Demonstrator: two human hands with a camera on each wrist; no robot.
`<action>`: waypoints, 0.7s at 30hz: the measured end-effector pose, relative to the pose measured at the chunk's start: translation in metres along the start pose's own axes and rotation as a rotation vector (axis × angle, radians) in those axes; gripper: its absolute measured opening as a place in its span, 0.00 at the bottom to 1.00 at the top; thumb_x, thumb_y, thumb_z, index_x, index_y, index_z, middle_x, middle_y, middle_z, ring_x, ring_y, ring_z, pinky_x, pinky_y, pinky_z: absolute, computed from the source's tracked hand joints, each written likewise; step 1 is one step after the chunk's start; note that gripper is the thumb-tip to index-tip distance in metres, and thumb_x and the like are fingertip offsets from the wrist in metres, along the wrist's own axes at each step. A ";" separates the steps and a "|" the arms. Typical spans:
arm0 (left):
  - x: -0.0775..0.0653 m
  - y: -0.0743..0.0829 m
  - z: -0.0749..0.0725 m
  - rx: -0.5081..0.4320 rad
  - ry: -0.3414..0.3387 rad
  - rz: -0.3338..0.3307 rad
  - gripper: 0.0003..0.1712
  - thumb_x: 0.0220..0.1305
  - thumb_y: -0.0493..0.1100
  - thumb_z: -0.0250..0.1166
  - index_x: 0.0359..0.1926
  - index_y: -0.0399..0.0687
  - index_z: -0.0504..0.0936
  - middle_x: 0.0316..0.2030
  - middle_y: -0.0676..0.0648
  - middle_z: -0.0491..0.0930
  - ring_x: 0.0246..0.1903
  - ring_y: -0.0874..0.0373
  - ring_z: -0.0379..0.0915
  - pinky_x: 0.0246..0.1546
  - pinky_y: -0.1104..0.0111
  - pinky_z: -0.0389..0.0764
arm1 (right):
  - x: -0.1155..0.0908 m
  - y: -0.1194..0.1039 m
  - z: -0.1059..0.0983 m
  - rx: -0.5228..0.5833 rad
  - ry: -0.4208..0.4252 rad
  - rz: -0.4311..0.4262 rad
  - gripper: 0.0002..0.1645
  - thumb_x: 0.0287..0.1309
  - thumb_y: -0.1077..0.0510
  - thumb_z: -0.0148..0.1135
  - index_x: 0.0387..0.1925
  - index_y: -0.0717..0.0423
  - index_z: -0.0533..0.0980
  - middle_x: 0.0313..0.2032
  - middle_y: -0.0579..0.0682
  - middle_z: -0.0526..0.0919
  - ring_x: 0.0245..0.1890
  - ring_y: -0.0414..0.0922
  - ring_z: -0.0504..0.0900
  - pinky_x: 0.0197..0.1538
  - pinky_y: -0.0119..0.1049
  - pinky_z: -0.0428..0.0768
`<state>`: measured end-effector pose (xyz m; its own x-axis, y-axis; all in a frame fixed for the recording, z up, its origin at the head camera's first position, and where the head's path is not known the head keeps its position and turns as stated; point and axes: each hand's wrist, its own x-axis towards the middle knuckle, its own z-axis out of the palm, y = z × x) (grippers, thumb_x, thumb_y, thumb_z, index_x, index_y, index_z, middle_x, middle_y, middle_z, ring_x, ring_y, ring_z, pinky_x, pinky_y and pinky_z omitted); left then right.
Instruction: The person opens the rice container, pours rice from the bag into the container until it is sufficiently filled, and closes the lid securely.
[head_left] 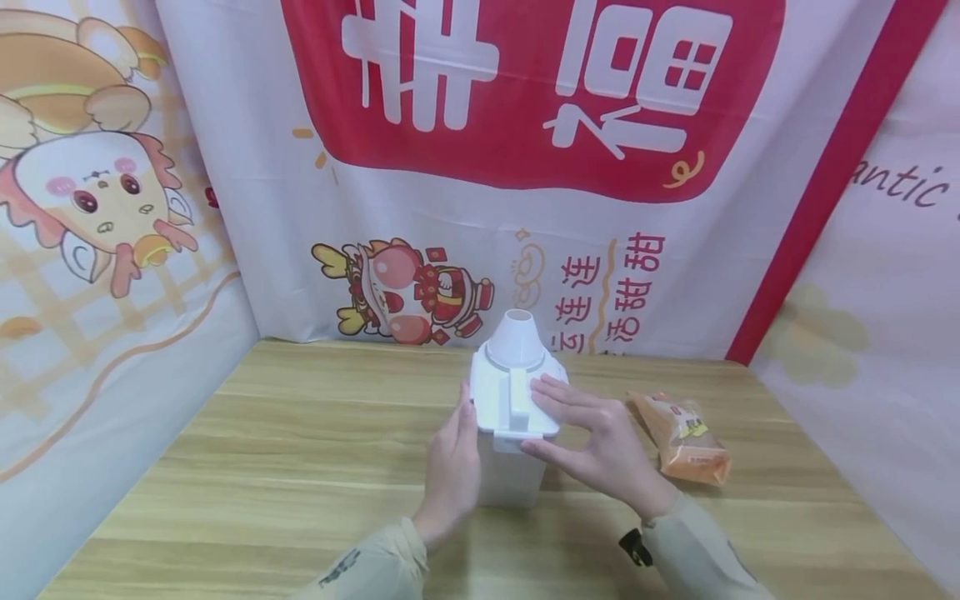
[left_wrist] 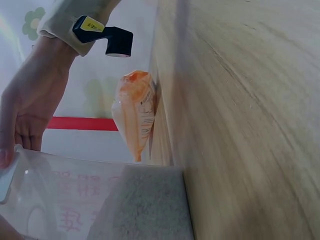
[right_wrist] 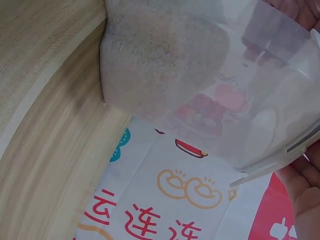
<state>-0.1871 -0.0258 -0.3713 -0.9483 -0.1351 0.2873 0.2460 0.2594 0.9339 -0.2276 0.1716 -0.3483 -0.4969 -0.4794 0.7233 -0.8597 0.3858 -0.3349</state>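
Note:
A clear plastic grain container (head_left: 510, 483) stands upright on the table, with pale rice-like grains (right_wrist: 155, 55) in its lower part. Its white lid (head_left: 491, 404) is on and carries a white cone-shaped piece (head_left: 517, 343) with an open top. My left hand (head_left: 454, 471) lies along the container's left side, fingers fairly straight against it near the lid. At the lid's right front corner my right hand (head_left: 600, 433) grips the lid, fingers on top and thumb by the front tab (head_left: 517, 440). The right fingertips are partly hidden in the left wrist view.
An orange-and-clear snack packet (head_left: 686, 446) lies on the wooden table (head_left: 322, 467) to the right of my right hand. Printed cloths (head_left: 255, 167) hang around the back and sides of the table. A black strap piece (head_left: 636, 547) sits at my right wrist.

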 end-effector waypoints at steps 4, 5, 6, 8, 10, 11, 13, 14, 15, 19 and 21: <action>-0.001 0.000 0.001 -0.004 -0.012 -0.006 0.36 0.79 0.59 0.30 0.76 0.42 0.50 0.73 0.51 0.51 0.71 0.55 0.47 0.70 0.56 0.51 | 0.001 0.000 0.000 -0.002 -0.005 0.005 0.35 0.46 0.45 0.79 0.53 0.60 0.81 0.56 0.51 0.80 0.59 0.49 0.76 0.62 0.42 0.71; -0.002 0.000 0.001 -0.002 -0.013 -0.004 0.36 0.79 0.59 0.30 0.76 0.42 0.49 0.73 0.50 0.51 0.71 0.55 0.47 0.70 0.55 0.51 | 0.001 0.000 -0.001 -0.001 -0.006 0.005 0.35 0.46 0.45 0.79 0.53 0.60 0.81 0.56 0.51 0.80 0.59 0.49 0.76 0.62 0.43 0.71; -0.002 0.000 0.001 -0.003 -0.012 0.000 0.36 0.79 0.59 0.30 0.76 0.42 0.49 0.73 0.50 0.51 0.71 0.55 0.47 0.70 0.55 0.50 | 0.001 0.000 -0.001 0.002 -0.008 0.006 0.35 0.45 0.45 0.79 0.53 0.60 0.81 0.56 0.51 0.80 0.59 0.49 0.76 0.62 0.43 0.71; -0.002 0.000 0.001 -0.001 -0.011 0.010 0.35 0.79 0.59 0.30 0.76 0.42 0.49 0.73 0.50 0.50 0.71 0.54 0.47 0.70 0.55 0.50 | 0.002 0.000 -0.001 0.007 -0.010 0.010 0.35 0.45 0.45 0.79 0.53 0.60 0.81 0.56 0.52 0.80 0.59 0.49 0.76 0.63 0.43 0.71; -0.002 0.000 0.001 0.001 -0.011 0.014 0.35 0.79 0.59 0.30 0.76 0.42 0.49 0.73 0.50 0.50 0.71 0.54 0.47 0.70 0.55 0.50 | 0.002 -0.001 -0.001 0.011 -0.010 0.012 0.35 0.45 0.45 0.79 0.53 0.60 0.81 0.56 0.52 0.80 0.59 0.49 0.76 0.63 0.43 0.71; -0.002 0.000 0.001 -0.001 -0.011 0.015 0.35 0.79 0.58 0.30 0.76 0.42 0.48 0.74 0.50 0.49 0.71 0.54 0.47 0.70 0.55 0.50 | 0.002 0.000 -0.001 0.013 -0.010 0.008 0.35 0.45 0.45 0.79 0.53 0.60 0.81 0.56 0.52 0.80 0.59 0.49 0.76 0.62 0.43 0.71; -0.003 0.001 0.001 -0.010 -0.011 0.005 0.35 0.79 0.59 0.31 0.76 0.43 0.48 0.74 0.51 0.48 0.71 0.56 0.46 0.70 0.56 0.50 | 0.003 0.000 0.000 0.018 -0.012 0.003 0.35 0.46 0.45 0.78 0.53 0.60 0.81 0.56 0.52 0.80 0.59 0.49 0.76 0.62 0.43 0.71; -0.003 0.001 0.001 -0.017 -0.009 0.000 0.35 0.79 0.59 0.32 0.76 0.43 0.48 0.74 0.52 0.48 0.71 0.57 0.46 0.70 0.57 0.50 | 0.003 -0.001 0.000 0.019 -0.015 -0.001 0.35 0.46 0.45 0.78 0.53 0.61 0.81 0.56 0.52 0.80 0.59 0.49 0.76 0.62 0.43 0.71; -0.004 0.002 0.001 -0.021 -0.006 -0.003 0.35 0.79 0.59 0.33 0.76 0.43 0.48 0.74 0.53 0.48 0.71 0.58 0.46 0.70 0.58 0.51 | 0.003 -0.001 0.000 0.021 -0.017 -0.002 0.35 0.46 0.45 0.78 0.53 0.61 0.81 0.56 0.52 0.80 0.59 0.49 0.76 0.62 0.43 0.71; -0.004 0.003 0.001 -0.033 0.001 -0.001 0.35 0.79 0.59 0.37 0.76 0.44 0.50 0.73 0.54 0.49 0.70 0.61 0.48 0.69 0.61 0.54 | 0.003 -0.001 -0.002 0.026 -0.028 0.010 0.35 0.46 0.45 0.78 0.53 0.60 0.81 0.56 0.51 0.80 0.59 0.49 0.76 0.62 0.43 0.71; -0.004 0.003 0.001 -0.030 0.008 0.005 0.35 0.79 0.59 0.38 0.75 0.43 0.51 0.72 0.54 0.51 0.70 0.60 0.49 0.68 0.61 0.56 | 0.003 -0.001 -0.003 0.032 -0.031 0.022 0.35 0.46 0.45 0.79 0.54 0.59 0.81 0.56 0.50 0.80 0.59 0.48 0.76 0.63 0.43 0.71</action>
<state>-0.1825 -0.0238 -0.3700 -0.9455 -0.1411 0.2936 0.2568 0.2317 0.9383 -0.2281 0.1720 -0.3442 -0.5186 -0.4955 0.6968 -0.8517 0.3712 -0.3699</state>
